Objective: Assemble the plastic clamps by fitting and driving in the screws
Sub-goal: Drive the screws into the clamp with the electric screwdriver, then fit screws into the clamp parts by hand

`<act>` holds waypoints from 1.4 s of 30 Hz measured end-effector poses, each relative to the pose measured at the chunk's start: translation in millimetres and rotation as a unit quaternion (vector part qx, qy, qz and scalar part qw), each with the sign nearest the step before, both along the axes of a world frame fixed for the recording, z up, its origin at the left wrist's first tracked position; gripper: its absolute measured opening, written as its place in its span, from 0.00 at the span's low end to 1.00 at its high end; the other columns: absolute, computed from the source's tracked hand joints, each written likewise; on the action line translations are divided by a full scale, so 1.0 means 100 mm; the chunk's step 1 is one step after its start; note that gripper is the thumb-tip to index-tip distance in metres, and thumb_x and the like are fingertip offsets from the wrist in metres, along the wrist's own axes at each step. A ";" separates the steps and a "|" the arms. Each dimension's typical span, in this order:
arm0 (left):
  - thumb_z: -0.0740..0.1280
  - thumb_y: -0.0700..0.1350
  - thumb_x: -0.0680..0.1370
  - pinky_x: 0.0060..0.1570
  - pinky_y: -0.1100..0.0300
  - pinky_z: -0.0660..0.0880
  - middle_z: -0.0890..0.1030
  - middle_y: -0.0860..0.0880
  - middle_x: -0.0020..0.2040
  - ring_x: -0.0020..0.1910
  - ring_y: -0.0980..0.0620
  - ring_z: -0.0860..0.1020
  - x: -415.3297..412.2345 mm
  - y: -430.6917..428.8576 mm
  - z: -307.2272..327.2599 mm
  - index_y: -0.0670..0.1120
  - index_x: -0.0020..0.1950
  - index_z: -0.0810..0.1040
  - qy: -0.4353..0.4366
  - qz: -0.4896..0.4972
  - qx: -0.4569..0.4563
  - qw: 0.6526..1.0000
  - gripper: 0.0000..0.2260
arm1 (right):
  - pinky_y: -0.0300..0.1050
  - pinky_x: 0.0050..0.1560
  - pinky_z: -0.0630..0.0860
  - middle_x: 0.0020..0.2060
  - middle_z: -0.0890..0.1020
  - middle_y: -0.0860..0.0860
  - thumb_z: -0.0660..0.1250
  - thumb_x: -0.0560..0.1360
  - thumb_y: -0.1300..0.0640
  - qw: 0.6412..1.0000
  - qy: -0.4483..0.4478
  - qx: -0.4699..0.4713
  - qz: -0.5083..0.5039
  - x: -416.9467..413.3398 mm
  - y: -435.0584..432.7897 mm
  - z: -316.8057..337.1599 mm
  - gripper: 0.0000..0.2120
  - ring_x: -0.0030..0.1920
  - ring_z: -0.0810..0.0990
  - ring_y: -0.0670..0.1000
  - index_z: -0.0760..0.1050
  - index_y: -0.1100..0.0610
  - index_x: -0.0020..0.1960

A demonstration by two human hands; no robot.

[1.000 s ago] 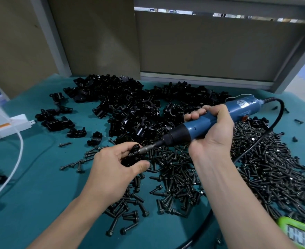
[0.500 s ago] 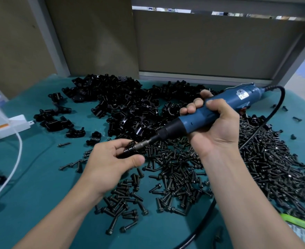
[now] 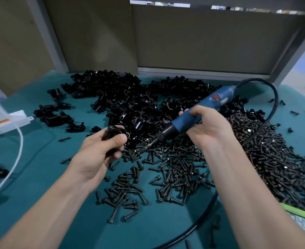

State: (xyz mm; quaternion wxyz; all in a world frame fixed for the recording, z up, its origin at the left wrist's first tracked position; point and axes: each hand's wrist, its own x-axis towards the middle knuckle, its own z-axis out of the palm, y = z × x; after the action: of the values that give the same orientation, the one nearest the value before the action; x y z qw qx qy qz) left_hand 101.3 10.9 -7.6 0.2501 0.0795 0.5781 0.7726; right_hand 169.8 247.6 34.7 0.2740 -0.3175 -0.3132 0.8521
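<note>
Driver bit pulled off the clamp

Since a second ago the electric screwdriver, gripped in the right hand, has left the plastic clamp; its bit now points into the screws on the desk. Left hand fingers grasp the clamp, raised beside the clamp pile.

We see one black plastic clamp pinched in our left hand, lifted above the teal mat. Our right hand grips the blue electric screwdriver, tilted down-left, its bit tip among the loose black screws and apart from the clamp. More black clamps lie heaped behind the screws.
</note>
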 end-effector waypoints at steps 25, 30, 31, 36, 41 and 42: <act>0.78 0.38 0.74 0.46 0.55 0.74 0.82 0.44 0.59 0.52 0.44 0.81 0.10 0.04 -0.09 0.66 0.50 0.76 0.126 -0.037 -0.150 0.980 0.22 | 0.45 0.35 0.77 0.35 0.79 0.49 0.68 0.76 0.65 0.476 -0.421 0.745 0.203 0.51 -0.63 -0.30 0.08 0.34 0.78 0.48 0.80 0.54 0.45; 0.77 0.42 0.75 0.46 0.56 0.73 0.82 0.45 0.55 0.46 0.49 0.78 0.12 0.04 -0.09 0.65 0.50 0.76 0.180 -0.012 -0.152 0.972 0.19 | 0.37 0.27 0.65 0.37 0.76 0.49 0.63 0.73 0.72 0.487 -0.402 0.737 0.242 0.46 -0.62 -0.32 0.14 0.34 0.74 0.46 0.76 0.55 0.50; 0.77 0.43 0.75 0.45 0.57 0.73 0.82 0.46 0.53 0.44 0.51 0.77 0.12 0.04 -0.09 0.65 0.50 0.76 0.193 -0.010 -0.157 0.969 0.18 | 0.36 0.27 0.64 0.37 0.75 0.48 0.63 0.73 0.73 0.492 -0.393 0.738 0.243 0.48 -0.62 -0.33 0.16 0.34 0.74 0.45 0.77 0.55 0.52; 0.78 0.47 0.75 0.37 0.73 0.75 0.79 0.71 0.48 0.40 0.66 0.79 0.23 0.05 -0.07 0.62 0.55 0.72 0.332 -0.021 -0.267 0.904 0.18 | 0.43 0.32 0.75 0.45 0.81 0.49 0.63 0.74 0.71 0.562 -0.367 0.719 0.182 0.53 -0.51 -0.38 0.20 0.34 0.77 0.47 0.82 0.50 0.54; 0.78 0.50 0.74 0.33 0.62 0.77 0.83 0.62 0.45 0.37 0.54 0.81 0.34 0.09 -0.08 0.63 0.57 0.71 0.375 -0.035 -0.281 0.883 0.19 | 0.39 0.32 0.77 0.30 0.84 0.46 0.73 0.75 0.62 0.805 -0.201 0.546 0.113 0.55 -0.48 -0.31 0.09 0.29 0.82 0.45 0.83 0.49 0.41; 0.78 0.51 0.74 0.32 0.62 0.75 0.83 0.62 0.45 0.38 0.55 0.81 0.35 0.09 -0.08 0.62 0.57 0.71 0.378 -0.035 -0.280 0.882 0.19 | 0.42 0.34 0.78 0.30 0.85 0.50 0.74 0.73 0.64 0.850 -0.151 0.492 0.117 0.55 -0.53 -0.29 0.08 0.31 0.83 0.49 0.83 0.51 0.40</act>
State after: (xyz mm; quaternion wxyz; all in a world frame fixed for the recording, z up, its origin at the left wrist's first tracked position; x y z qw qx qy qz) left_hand 136.1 20.3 -15.5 0.0515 0.3120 0.8181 0.4803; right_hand 225.3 194.5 5.3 0.2417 -0.2268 -0.7637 0.5541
